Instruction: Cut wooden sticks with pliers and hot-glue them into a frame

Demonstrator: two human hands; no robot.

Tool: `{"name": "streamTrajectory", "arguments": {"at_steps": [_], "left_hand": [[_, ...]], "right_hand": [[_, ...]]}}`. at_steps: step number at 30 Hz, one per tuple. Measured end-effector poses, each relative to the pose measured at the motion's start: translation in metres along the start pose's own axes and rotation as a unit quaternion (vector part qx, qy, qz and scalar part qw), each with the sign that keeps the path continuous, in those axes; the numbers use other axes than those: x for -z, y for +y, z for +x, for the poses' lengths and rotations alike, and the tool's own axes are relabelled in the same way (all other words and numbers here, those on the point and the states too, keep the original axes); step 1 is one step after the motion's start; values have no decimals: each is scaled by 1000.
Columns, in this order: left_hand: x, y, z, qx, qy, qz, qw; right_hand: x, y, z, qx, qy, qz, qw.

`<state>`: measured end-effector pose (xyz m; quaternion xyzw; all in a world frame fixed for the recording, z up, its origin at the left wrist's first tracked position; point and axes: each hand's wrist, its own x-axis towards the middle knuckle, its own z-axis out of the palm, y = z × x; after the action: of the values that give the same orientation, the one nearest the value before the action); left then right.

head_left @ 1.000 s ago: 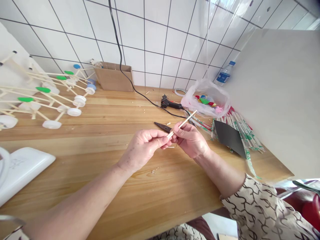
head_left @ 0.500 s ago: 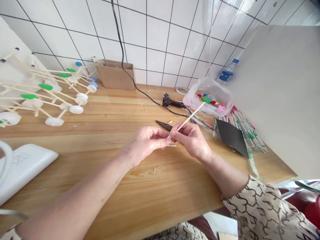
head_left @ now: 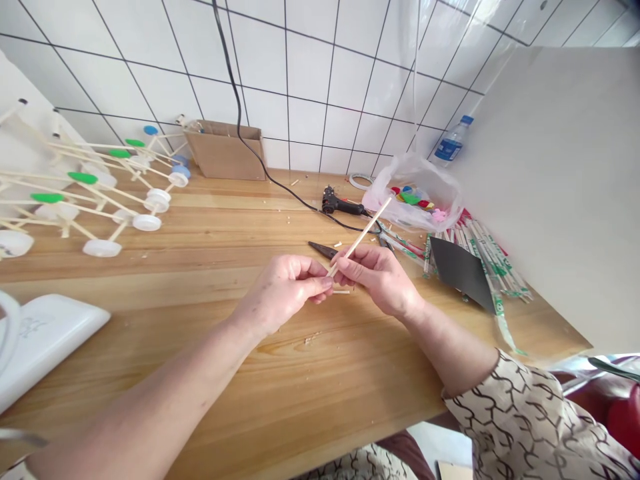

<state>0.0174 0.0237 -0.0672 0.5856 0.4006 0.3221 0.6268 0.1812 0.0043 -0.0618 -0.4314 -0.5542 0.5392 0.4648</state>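
A pale wooden stick (head_left: 367, 227) slants up and to the right between my hands, its upper end free in the air. My left hand (head_left: 287, 287) pinches its lower end between thumb and fingers. Just above that point, my right hand (head_left: 375, 275) grips the same stick, thumb on top. Whether it is one stick or two pressed together I cannot tell. Behind my right hand lie dark-jawed pliers (head_left: 323, 250), mostly covered by it. A short cut piece of stick (head_left: 341, 291) rests on the wooden table (head_left: 240, 400) below my fingers.
A black glue gun (head_left: 343, 202) and its cord lie behind my hands. Beyond are a plastic bag (head_left: 380, 193) of colourful pieces, wrapped sticks (head_left: 493, 260) and a black card (head_left: 460, 270). At left stand stick-built cars with cap wheels (head_left: 103, 248), a cardboard box (head_left: 227, 153) and a white device (head_left: 60, 340).
The stick now stands a little steeper, its upper end shifted left. Both hands stay on it, the right one slightly further left. The whole view has shifted slightly.
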Motion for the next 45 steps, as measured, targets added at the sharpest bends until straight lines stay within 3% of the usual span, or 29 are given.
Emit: {"name": "streamTrajectory", "arguments": {"at_steps": [6, 11, 15, 20, 24, 28, 37, 45], "left_hand": [[-2, 4, 0, 23, 20, -70, 997], [-2, -2, 0, -16, 8, 24, 1000], [3, -3, -1, -43, 1, 175, 984], [16, 6, -2, -20, -80, 276, 958], [25, 7, 2, -10, -61, 262, 963], [26, 3, 5, -2, -13, 238, 971], [22, -2, 7, -10, 18, 212, 977], [22, -1, 7, -12, 7, 210, 978]], "right_hand": [[4, 3, 2, -10, 0, 17, 1000], [0, 6, 1, -5, -1, -9, 1000], [-4, 1, -4, 11, 20, -134, 991], [-11, 1, -13, 73, 2, -324, 943], [-15, 13, -14, 107, -40, -410, 905], [-18, 16, -14, 93, -57, -434, 894], [-20, 14, -18, 187, -79, -511, 835], [-21, 12, -18, 175, -70, -477, 858]]}}
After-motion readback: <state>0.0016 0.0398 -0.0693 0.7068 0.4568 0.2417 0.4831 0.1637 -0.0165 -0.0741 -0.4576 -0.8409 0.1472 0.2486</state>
